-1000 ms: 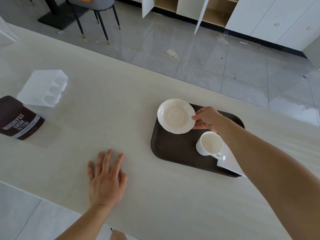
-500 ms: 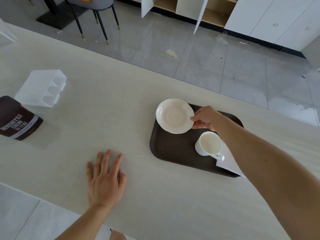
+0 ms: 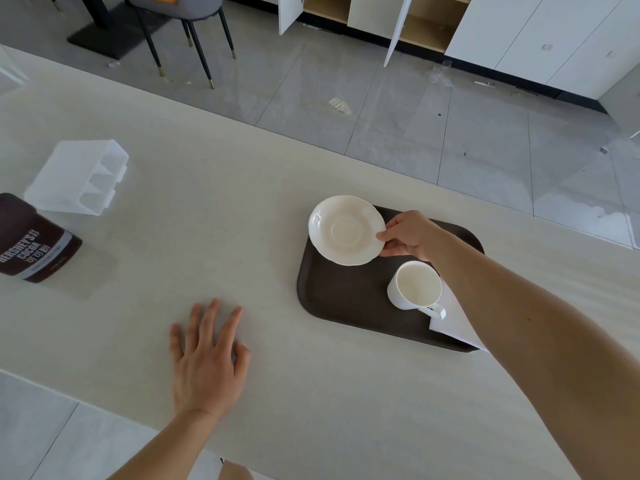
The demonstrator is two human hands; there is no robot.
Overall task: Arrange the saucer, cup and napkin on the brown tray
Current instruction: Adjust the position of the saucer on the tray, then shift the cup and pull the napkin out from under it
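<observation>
A dark brown tray [image 3: 343,299] lies on the pale table, right of centre. My right hand [image 3: 407,235] pinches the right rim of a cream saucer [image 3: 344,230], which sits over the tray's far left corner and overhangs its edge. A white cup [image 3: 417,284] stands upright and empty on the tray's right half, handle toward me. A white napkin [image 3: 452,322] lies under the cup at the tray's near right corner, partly hidden by my forearm. My left hand [image 3: 207,358] rests flat on the table, fingers spread, well left of the tray.
A brown Hershey's cocoa pouch [image 3: 33,242] lies at the far left, with a clear plastic organiser [image 3: 78,176] behind it. The table's far edge runs diagonally past the tray; beyond are grey floor tiles, a chair [image 3: 188,15] and white cabinets.
The saucer and my right hand have shifted slightly left over the tray's far corner. My left hand has stayed flat on the table.
</observation>
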